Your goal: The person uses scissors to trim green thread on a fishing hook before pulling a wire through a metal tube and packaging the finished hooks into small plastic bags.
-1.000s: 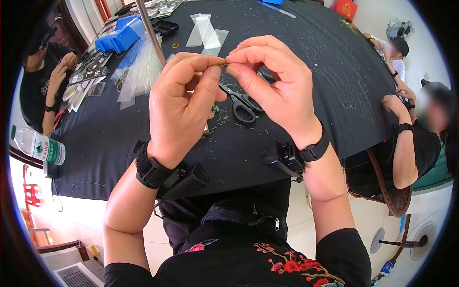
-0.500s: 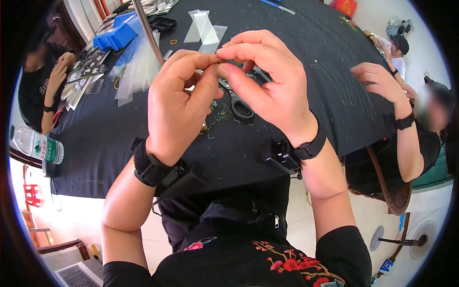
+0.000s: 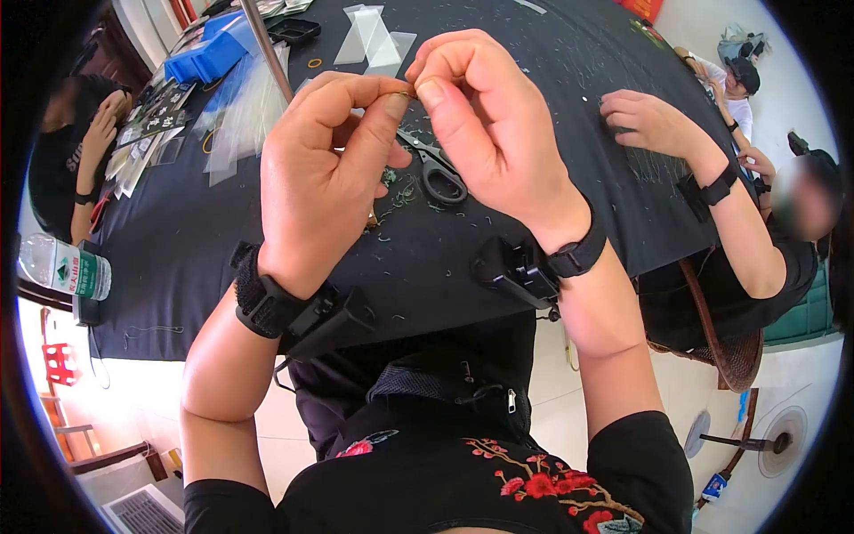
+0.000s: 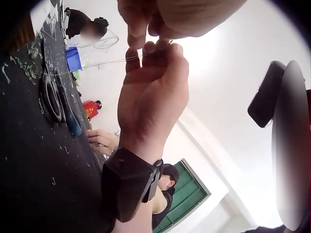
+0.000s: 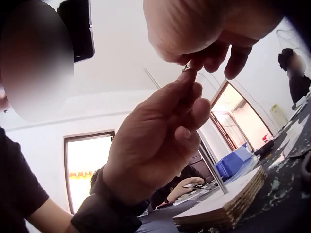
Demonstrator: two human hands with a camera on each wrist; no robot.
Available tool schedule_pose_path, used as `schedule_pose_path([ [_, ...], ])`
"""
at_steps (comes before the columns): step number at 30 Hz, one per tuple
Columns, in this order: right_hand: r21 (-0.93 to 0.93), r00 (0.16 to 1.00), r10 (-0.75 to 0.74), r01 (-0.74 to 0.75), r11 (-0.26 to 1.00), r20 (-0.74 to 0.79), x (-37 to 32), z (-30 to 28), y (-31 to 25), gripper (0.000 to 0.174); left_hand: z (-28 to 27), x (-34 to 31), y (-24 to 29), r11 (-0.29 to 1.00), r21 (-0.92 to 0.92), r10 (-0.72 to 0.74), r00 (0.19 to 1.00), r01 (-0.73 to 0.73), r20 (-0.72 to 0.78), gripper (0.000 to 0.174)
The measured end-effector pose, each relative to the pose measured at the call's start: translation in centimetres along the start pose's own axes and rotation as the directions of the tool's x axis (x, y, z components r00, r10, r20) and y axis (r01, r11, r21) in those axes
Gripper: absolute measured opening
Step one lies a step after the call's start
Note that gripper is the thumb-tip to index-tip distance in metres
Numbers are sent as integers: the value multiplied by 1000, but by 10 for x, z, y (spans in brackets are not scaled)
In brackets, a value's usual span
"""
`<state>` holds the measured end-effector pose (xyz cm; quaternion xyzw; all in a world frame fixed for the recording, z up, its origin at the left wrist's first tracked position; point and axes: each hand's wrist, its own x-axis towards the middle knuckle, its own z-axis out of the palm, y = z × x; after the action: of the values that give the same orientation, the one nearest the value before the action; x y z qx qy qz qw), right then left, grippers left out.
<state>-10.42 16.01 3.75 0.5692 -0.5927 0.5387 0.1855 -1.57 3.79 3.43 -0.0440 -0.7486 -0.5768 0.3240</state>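
My left hand (image 3: 311, 173) pinches a tiny brass-coloured metal piece (image 5: 185, 68) between thumb and index finger. My right hand (image 3: 507, 133) meets it fingertip to fingertip, thumb and index finger pinched together at the piece. A thin pale line (image 4: 114, 61) trails from the right fingers in the left wrist view. Both hands are raised over the table, and their fingers mostly hide the piece. Black-handled scissors (image 3: 442, 182) lie on the cloth below, among small green thread scraps (image 3: 405, 191).
A metal pole (image 3: 267, 49) rises behind my left hand, near a blue bin (image 3: 205, 58) and clear plastic sheets (image 3: 240, 111). A layered block (image 5: 218, 199) sits under the hands. Loose strands and another person's hand (image 3: 654, 125) are at right; a water bottle (image 3: 67, 267) stands left.
Both joined hands have shifted slightly up and left in the head view. The right fingers have curled in more, baring the left thumb tip. The other person's hand has reached over the table.
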Motion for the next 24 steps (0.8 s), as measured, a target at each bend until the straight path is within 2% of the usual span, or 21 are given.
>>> schedule_pose_path([
  [3, 16, 999, -34, 34, 999, -28, 2, -1, 2, 4, -1, 1, 1, 1000, -18, 17, 1000, -18, -7, 12],
  [5, 114, 992, 69, -57, 992, -106, 2, -2, 2, 5, -2, 1, 2, 999, -27, 33, 999, -33, -13, 12],
  [7, 104, 993, 67, -57, 993, -100, 4, -7, 0, 7, -2, 0, 3, 998, 40, 46, 999, -47, 24, 14],
  [10, 76, 996, 65, -60, 995, -67, 4, -10, 0, 11, -2, 1, 2, 997, 40, 72, 997, -73, 14, 14],
  [12, 175, 996, 59, -48, 983, -63, 3, -6, 0, 14, -2, 0, 3, 999, 2, 47, 999, -47, -8, 13],
  [14, 90, 997, 72, -69, 994, -30, 1, -7, 0, 18, -1, 3, 5, 999, -36, 39, 999, -40, -29, 11],
  [18, 205, 981, 180, -163, 965, -66, 0, -2, -3, 19, -1, 4, 6, 999, -32, 15, 1000, -15, -12, 11],
  [24, 284, 978, 208, -191, 940, -32, 1, -5, -6, 26, -2, 3, 4, 999, -31, 9, 1000, -10, -15, 11],
])
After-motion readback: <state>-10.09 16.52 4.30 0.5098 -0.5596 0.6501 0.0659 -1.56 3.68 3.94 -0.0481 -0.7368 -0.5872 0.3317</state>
